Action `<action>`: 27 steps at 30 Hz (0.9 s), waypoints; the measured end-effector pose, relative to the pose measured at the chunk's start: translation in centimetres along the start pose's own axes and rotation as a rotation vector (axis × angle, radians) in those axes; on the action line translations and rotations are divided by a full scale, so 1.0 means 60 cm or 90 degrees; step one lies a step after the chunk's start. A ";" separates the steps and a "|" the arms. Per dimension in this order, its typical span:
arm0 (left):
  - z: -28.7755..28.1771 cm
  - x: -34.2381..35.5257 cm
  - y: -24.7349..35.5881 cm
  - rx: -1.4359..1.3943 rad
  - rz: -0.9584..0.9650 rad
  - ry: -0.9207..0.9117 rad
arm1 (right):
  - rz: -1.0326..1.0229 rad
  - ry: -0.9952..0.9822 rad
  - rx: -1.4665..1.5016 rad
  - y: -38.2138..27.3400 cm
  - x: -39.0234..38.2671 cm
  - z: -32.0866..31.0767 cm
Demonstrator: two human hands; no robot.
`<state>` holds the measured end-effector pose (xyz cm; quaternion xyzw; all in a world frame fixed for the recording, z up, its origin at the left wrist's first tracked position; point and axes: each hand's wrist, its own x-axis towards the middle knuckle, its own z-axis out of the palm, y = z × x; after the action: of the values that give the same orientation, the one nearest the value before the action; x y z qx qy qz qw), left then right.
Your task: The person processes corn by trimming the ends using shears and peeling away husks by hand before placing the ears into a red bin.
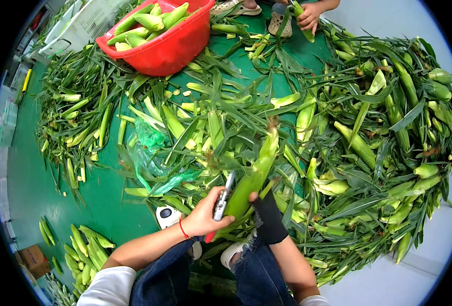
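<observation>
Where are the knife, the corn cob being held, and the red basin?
Knife [221,203], head view, on its metal handle part in the left hand.
Corn cob [254,176], head view, mid-husk.
Red basin [172,48], head view, on its outer front wall.

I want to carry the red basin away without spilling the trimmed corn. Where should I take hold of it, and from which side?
Probably best by the rolled rim of the red basin, one hand on each opposite side, coming from above and outside. The rim runs clear around the top, while trimmed ears pile above it in the middle and husks crowd its base, so a level two-sided lift seems safest.
</observation>
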<state>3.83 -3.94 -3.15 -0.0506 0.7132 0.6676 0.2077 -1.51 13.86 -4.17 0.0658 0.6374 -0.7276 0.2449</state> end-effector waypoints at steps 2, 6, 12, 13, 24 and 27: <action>-0.011 0.001 0.013 0.210 0.062 -0.054 | 0.048 0.033 -0.059 -0.016 -0.010 -0.004; -0.066 -0.001 0.058 0.221 0.098 -0.063 | 0.009 0.033 -0.439 -0.077 -0.007 -0.071; -0.069 0.058 0.072 0.436 0.189 -0.265 | -0.154 -0.054 -0.648 -0.083 -0.022 -0.080; -0.066 0.069 0.070 0.412 0.197 -0.256 | -0.144 -0.069 -0.649 -0.081 -0.018 -0.082; -0.057 0.059 0.012 0.191 -0.044 0.072 | -0.011 0.042 -0.378 -0.048 -0.006 -0.088; 0.022 0.056 -0.001 0.011 0.055 0.023 | 0.029 0.135 -0.253 -0.030 0.017 -0.047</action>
<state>1.09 -1.95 -4.48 -0.0299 0.7240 0.6688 0.1663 -3.82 16.40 -3.47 0.1066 0.7887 -0.5711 0.2009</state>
